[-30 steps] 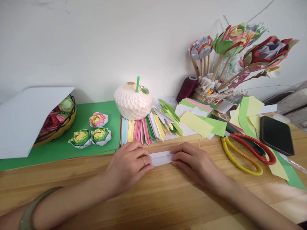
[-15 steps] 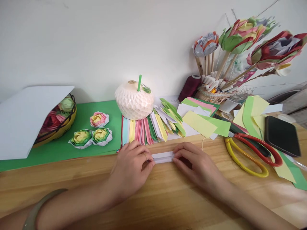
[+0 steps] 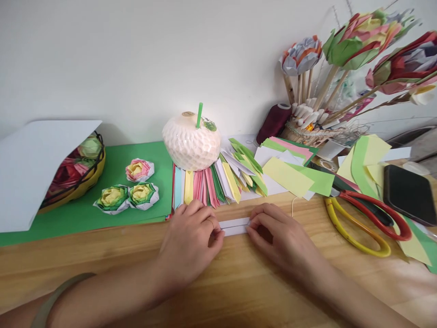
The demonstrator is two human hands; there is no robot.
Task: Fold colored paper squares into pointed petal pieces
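A small white paper strip (image 3: pixel 235 226) lies flat on the wooden table between my hands, with a lengthwise crease or folded edge along it. My left hand (image 3: pixel 191 237) pinches its left end between thumb and fingers. The right end is pinched by my right hand (image 3: pixel 275 232). The fingertips cover both ends of the strip. Just behind it, folded paper strips (image 3: pixel 211 187) in pink, yellow, green and white stand in a row. Cut paper rectangles (image 3: pixel 288 175) lie to the right of these.
A white textured pot (image 3: pixel 191 143) with a green straw stands behind the strips. At left are paper flowers (image 3: pixel 143 193) on green paper (image 3: pixel 136 152) and a basket (image 3: pixel 92 180) under white paper. Scissors (image 3: pixel 372 205), a phone (image 3: pixel 409 193) and a thread spool (image 3: pixel 275 122) are at right.
The strip's upper flap has come down towards its middle, leaving a line along it. Both hands keep their pinch at its ends. The view has shifted slightly.
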